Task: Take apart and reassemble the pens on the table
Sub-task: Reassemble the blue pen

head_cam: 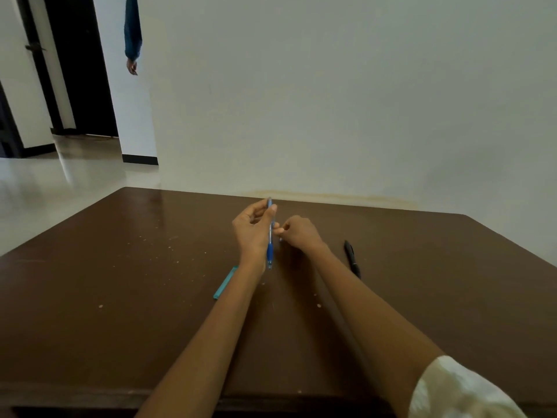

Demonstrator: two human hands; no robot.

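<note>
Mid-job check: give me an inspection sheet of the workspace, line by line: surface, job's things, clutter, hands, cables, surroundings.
Surface: brown table, scuffed, with pale specks.
Job's things: blue pen held roughly upright above the table; black pen lying on the table at right; teal pen lying flat, partly hidden by the left forearm.
Clutter: nothing seen beyond the specks.
Hands: left hand grips the blue pen; right hand is curled beside it, pinching something too small to identify.
Cables: nothing seen.
Surroundings: pale wall behind the table; another person's blue sleeve by a dark doorway, far left.
</note>
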